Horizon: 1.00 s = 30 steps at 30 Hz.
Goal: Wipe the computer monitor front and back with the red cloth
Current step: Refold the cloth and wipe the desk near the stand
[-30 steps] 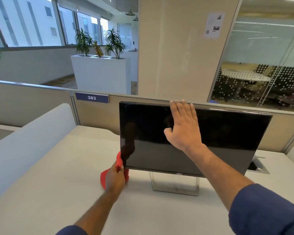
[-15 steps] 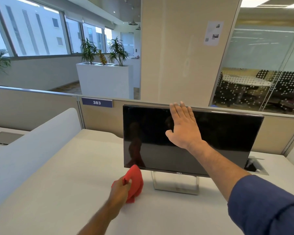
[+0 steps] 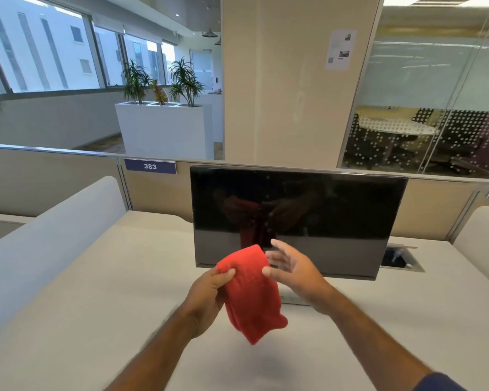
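Here, red cloth (image 3: 251, 294) hangs in front of the monitor (image 3: 297, 218), pinched by left hand (image 3: 206, 294) fingers. Right hand (image 3: 297, 272), fingers spread, touches its edge, holding nothing. Likely regripping; next, press cloth to screen.

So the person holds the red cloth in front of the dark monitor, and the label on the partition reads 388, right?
Not quite: the blue label on the partition reads 383, as the head view shows. The rest holds: the left hand grips the red cloth before the dark monitor, the right hand open beside it.
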Each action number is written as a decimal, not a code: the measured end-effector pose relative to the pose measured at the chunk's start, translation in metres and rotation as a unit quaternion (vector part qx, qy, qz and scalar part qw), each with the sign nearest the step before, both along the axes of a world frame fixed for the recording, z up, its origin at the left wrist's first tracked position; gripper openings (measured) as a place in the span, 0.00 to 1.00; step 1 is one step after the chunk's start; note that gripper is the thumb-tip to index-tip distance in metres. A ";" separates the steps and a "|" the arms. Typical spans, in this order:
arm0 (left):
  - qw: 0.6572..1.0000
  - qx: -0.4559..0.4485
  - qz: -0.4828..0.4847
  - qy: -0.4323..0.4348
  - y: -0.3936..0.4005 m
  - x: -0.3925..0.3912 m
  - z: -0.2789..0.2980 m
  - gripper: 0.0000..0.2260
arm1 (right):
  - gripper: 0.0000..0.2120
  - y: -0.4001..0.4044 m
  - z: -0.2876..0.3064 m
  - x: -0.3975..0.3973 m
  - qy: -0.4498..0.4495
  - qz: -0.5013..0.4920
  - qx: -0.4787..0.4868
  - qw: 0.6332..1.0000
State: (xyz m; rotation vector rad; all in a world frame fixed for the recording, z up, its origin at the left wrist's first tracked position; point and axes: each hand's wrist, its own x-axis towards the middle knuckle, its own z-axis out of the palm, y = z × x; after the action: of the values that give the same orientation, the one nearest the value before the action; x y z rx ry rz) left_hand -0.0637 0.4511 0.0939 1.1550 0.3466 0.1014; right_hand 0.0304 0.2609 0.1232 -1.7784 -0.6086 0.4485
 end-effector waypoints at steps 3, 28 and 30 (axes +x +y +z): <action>0.999 -0.040 -0.007 -0.005 -0.017 0.003 0.005 0.12 | 0.22 -0.011 -0.009 -0.013 0.052 0.013 0.042 0.998; 0.694 0.710 -0.029 0.114 0.004 0.020 -0.150 0.29 | 0.11 -0.086 -0.094 0.016 -0.267 -0.269 -0.171 0.909; 0.681 0.720 -0.050 0.120 0.007 0.025 -0.158 0.32 | 0.14 -0.081 -0.104 0.020 -0.380 -0.257 -0.207 0.864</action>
State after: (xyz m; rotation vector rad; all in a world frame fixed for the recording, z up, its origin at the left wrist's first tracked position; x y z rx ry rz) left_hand -0.0387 0.4581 -0.0643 2.8015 0.4264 0.1245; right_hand 0.0506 0.1803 0.0188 -2.4372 -0.5506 -0.5762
